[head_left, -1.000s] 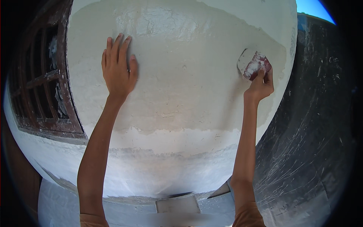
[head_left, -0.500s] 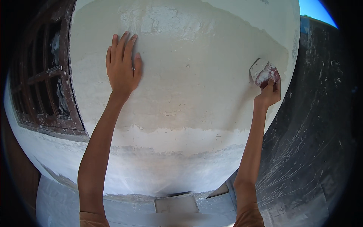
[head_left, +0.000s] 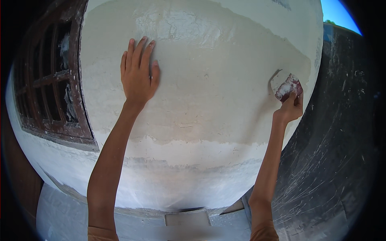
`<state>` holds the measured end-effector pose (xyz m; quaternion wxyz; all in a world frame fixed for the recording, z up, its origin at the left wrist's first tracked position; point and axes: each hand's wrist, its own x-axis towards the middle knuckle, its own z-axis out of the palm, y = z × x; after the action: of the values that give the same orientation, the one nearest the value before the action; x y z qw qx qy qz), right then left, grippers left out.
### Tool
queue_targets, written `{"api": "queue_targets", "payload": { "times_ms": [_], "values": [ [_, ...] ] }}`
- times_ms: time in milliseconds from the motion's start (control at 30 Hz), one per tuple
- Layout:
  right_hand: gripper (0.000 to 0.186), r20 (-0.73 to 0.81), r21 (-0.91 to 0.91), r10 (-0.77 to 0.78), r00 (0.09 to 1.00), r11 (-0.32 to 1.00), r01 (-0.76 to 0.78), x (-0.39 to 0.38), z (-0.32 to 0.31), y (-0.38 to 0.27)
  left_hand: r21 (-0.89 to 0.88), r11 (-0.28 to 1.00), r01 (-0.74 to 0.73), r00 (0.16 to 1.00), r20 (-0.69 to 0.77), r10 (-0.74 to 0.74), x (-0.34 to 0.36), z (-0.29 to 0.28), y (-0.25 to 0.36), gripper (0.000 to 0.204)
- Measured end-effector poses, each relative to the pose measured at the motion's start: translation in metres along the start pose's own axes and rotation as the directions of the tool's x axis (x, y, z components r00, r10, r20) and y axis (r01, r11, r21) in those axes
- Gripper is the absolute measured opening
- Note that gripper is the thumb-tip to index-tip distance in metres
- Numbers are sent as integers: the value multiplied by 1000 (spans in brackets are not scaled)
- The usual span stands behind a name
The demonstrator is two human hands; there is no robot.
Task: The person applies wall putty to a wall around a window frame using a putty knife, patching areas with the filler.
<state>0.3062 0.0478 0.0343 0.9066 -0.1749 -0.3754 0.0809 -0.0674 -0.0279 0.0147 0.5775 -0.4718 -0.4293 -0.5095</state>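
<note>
A pale plastered wall (head_left: pixel 197 104) fills the centre, with a damp, darker coat over much of its upper part and a glossy cracked patch near the top. My left hand (head_left: pixel 138 74) lies spread on the wall right of the window, fingers apart and holding nothing. Toward the wall's right edge, my right hand (head_left: pixel 292 106) grips a flat scraper (head_left: pixel 286 84) with a maroon part smeared white, held against the plaster. Its shadow falls below it on the wall.
At left is a brown wooden window (head_left: pixel 50 82) with white smears. A dark, scratched wall (head_left: pixel 329 132) stands right, blue sky above it. Below, a shallow rectangular tray (head_left: pixel 187 218) sits on a grey ledge or floor (head_left: pixel 60 205).
My right hand has moved the scraper down and rightward along the wall. My left hand stays spread on the wall. The whole view has shifted slightly, moving the window rightward in the picture.
</note>
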Motion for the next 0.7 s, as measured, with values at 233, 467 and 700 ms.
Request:
{"api": "queue_targets", "payload": {
  "times_ms": [233, 467, 700],
  "values": [
    [40, 479, 138, -172, 861, 983, 119, -119, 104, -41, -19, 999, -29, 998, -57, 28, -4, -1, -16, 44],
    [36, 113, 45, 23, 993, 999, -28, -47, 46, -16, -2, 1000, 11, 1000, -27, -11, -4, -3, -8, 46],
    [39, 479, 29, -127, 868, 991, 129, -119, 101, -41, -44, 999, -7, 997, -81, 4, -5, -2, -18, 46]
  ]
}}
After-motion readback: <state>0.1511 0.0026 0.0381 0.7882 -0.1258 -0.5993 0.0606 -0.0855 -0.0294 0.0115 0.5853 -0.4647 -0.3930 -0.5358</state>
